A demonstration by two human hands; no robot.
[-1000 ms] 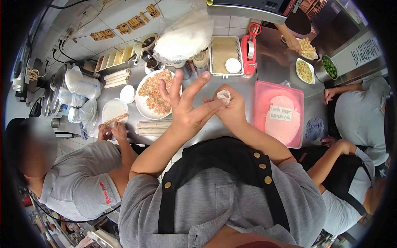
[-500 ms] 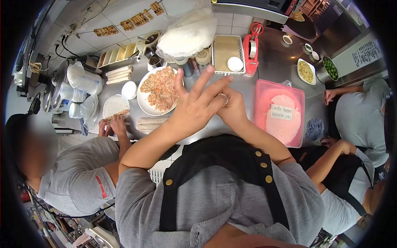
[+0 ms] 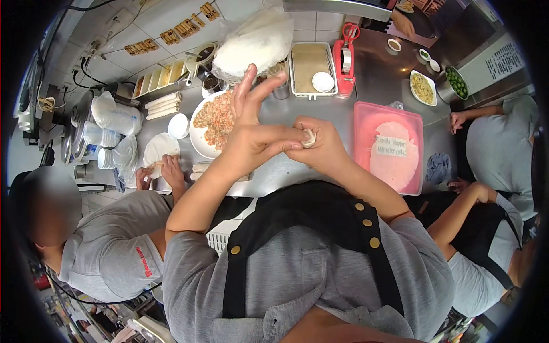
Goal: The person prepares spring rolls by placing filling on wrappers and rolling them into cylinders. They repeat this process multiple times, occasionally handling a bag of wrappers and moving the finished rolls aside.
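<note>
In front of my chest, my right hand is closed round a small off-white wrapper, its rounded, folded end showing between the fingers. My left hand reaches in from the side, its index finger and thumb pressed at that end while other fingers point up, apart. Most of the wrapper is hidden in my right fist. Behind my left hand, a white plate holds chopped orange-pink filling. Pale rolls lie partly hidden beneath my left forearm.
At left, a co-worker's hands fold a round wrapper over filling. A pink lidded box stands right. Behind are a white basket, red tape dispenser and plastic bag. Other people stand at right.
My left hand has turned, its index finger now laid across to the wrapper's end and other fingers raised. More of the wrapper shows in my right hand. The co-worker's hands shifted slightly.
</note>
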